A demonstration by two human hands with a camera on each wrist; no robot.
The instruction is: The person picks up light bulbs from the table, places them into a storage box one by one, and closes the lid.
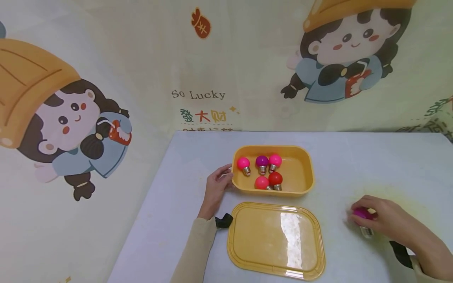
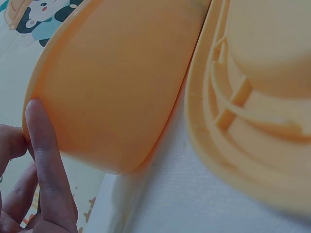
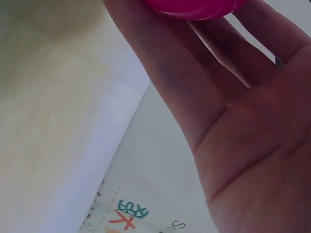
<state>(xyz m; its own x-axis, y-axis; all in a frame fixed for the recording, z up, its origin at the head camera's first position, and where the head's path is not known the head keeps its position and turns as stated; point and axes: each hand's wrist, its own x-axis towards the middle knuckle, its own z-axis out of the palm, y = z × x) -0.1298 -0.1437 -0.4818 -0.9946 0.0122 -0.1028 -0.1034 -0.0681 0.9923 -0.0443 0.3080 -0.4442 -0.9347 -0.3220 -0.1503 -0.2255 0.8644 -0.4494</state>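
On the table's right side, my right hand (image 1: 389,218) holds a purple light bulb (image 1: 362,213) between thumb and fingers, its silver screw base pointing down toward the tabletop. In the right wrist view only a magenta edge of that bulb (image 3: 199,8) shows past the fingers. My left hand (image 1: 215,192) pinches the left end of a yellow plastic box (image 1: 298,173), one digit inside the rim and the others outside in the left wrist view. Several bulbs lie in the box's left and middle part: pink ones (image 1: 243,162), a purple one (image 1: 262,160) and a red one (image 1: 275,179).
In front of the box lies a yellow lid (image 1: 260,239), flat on the white table (image 1: 371,161). My left wrist strap (image 1: 224,221) is at the lid's left edge. Behind the table hangs a printed cloth (image 1: 255,70) with cartoon figures and lettering.
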